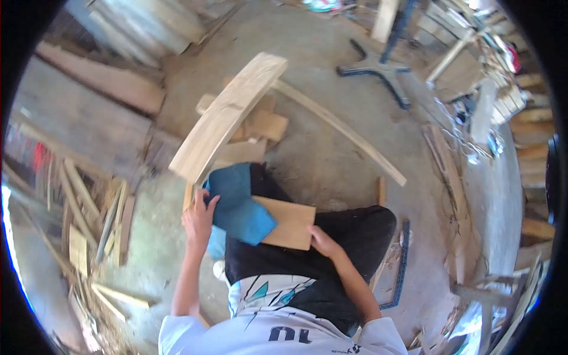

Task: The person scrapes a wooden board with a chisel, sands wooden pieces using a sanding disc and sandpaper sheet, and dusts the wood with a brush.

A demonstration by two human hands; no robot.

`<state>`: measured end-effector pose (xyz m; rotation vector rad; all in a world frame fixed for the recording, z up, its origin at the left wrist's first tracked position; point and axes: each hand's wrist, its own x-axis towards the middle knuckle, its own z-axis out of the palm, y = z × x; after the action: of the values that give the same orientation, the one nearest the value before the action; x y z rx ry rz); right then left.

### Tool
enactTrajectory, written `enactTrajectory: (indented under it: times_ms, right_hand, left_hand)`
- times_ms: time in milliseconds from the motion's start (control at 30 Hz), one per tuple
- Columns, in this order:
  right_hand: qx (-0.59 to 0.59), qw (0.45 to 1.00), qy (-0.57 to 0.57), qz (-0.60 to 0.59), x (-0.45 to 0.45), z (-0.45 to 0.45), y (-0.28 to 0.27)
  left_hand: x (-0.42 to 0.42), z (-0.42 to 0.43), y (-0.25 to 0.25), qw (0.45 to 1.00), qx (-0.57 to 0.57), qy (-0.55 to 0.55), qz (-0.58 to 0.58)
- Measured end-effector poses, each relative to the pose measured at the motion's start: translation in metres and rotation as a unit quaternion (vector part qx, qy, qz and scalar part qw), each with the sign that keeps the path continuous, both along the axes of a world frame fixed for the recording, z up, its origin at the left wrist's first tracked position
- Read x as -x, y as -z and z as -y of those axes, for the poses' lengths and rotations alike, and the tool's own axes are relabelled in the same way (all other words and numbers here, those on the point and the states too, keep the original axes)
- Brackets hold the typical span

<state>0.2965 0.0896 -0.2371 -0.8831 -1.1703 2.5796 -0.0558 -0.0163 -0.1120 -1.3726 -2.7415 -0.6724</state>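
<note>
In the head view, grips the right end of a small board [293, 222] with the right hand [325, 241], showing the thumb at the edge and curling the other fingers underneath, probably to steady the wood across the black trousers [358, 234]. With the left hand [197, 223], grasps the left edge of a blue sheet [236, 204] between bent fingers, perhaps to control its folds over the left part of the board. Seems to use the lap as a support at the near centre, bringing both pieces within easy reach. Beyond the knees, has a thick plank [228, 121] slanting far left and a thin strip [343, 130] running towards the right, possibly set there to leave the lap free.

Cannot make out the left end of the board beneath the sheet, nor tell whether to call that material cloth or abrasive. Loses most of the right fingertips under the wood. Shows scrap wood [83, 204] at the left with blurred detail, and cuts off the outer surroundings at the dark round border.
</note>
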Motion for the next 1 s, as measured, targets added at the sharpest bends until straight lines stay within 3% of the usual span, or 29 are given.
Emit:
enactTrajectory:
  times_ms: [33, 100, 133, 167, 200, 267, 300, 367, 433, 533, 600, 667, 700, 733, 767, 800, 833, 900, 933, 1000]
  right_hand:
    - [0.007, 1.0, 0.024, -0.003, -0.001, 0.002, 0.006]
    - [0.001, 0.999, 0.026, -0.029, -0.006, 0.001, 0.008]
    - [-0.014, 0.999, 0.043, -0.009, -0.014, 0.003, 0.028]
    - [-0.001, 0.997, 0.054, -0.047, -0.011, 0.0, 0.012]
    - [0.009, 0.997, 0.078, 0.01, -0.018, 0.0, 0.01]
    - [-0.062, 0.996, 0.064, 0.011, -0.047, 0.004, 0.087]
    - [-0.156, 0.987, 0.011, 0.03, -0.03, -0.004, 0.023]
    - [-0.106, 0.994, 0.009, 0.014, -0.02, -0.005, 0.004]
    - [0.002, 0.997, 0.068, 0.032, -0.013, -0.008, 0.002]
    - [-0.031, 0.998, 0.034, -0.041, -0.015, -0.01, -0.004]
    - [-0.067, 0.997, 0.024, 0.006, -0.012, -0.009, -0.004]
    - [-0.104, 0.993, 0.014, 0.056, -0.008, -0.007, -0.013]
    - [-0.01, 0.996, 0.086, 0.037, -0.008, -0.004, -0.017]
    - [0.086, 0.983, 0.16, 0.018, -0.008, 0.002, -0.02]
    - [0.064, 0.983, 0.17, 0.038, 0.001, 0.005, -0.034]
    - [0.067, 0.982, 0.169, 0.042, 0.002, 0.006, -0.036]
    - [0.067, 0.979, 0.184, 0.058, 0.002, 0.005, -0.037]
    - [0.073, 0.973, 0.201, 0.081, 0.001, 0.004, -0.035]
    - [0.075, 0.973, 0.202, 0.084, 0.001, 0.004, -0.034]
    - [0.063, 0.974, 0.204, 0.07, 0.001, 0.004, -0.034]
  left_hand:
    - [-0.009, 0.001, -0.001, 0.997, 0.015, -0.073, 0.033]
    - [-0.056, 0.005, -0.027, 0.991, 0.047, -0.065, 0.109]
    - [-0.076, 0.013, -0.022, 0.993, 0.004, -0.015, 0.116]
    - [-0.093, 0.021, -0.012, 0.984, -0.067, 0.043, 0.159]
    - [-0.109, 0.026, -0.003, 0.978, -0.131, 0.095, 0.135]
    - [-0.131, 0.038, -0.007, 0.987, -0.094, 0.097, 0.088]
    - [-0.132, 0.041, -0.008, 0.989, -0.101, 0.097, 0.051]
    - [-0.129, 0.047, -0.008, 0.986, -0.145, 0.071, 0.049]
    - [-0.125, 0.05, -0.009, 0.961, -0.189, 0.044, 0.196]
    - [-0.114, 0.056, -0.002, 0.933, -0.203, 0.063, 0.291]
    - [-0.112, 0.064, 0.004, 0.896, -0.217, 0.091, 0.376]
    - [-0.096, 0.077, 0.025, 0.908, -0.271, 0.076, 0.311]
    - [-0.083, 0.087, 0.022, 0.918, -0.272, -0.002, 0.289]
    - [-0.066, 0.1, 0.037, 0.887, -0.3, -0.079, 0.341]
    - [-0.048, 0.112, 0.052, 0.811, -0.397, -0.139, 0.407]
    - [-0.025, 0.13, 0.06, 0.883, -0.331, -0.187, 0.274]
    - [-0.005, 0.145, 0.086, 0.825, -0.402, -0.218, 0.333]
    - [0.029, 0.178, 0.134, 0.87, -0.292, -0.273, 0.287]
    - [0.035, 0.195, 0.162, 0.87, -0.289, -0.275, 0.288]
    - [0.037, 0.225, 0.23, 0.864, -0.131, -0.32, 0.366]
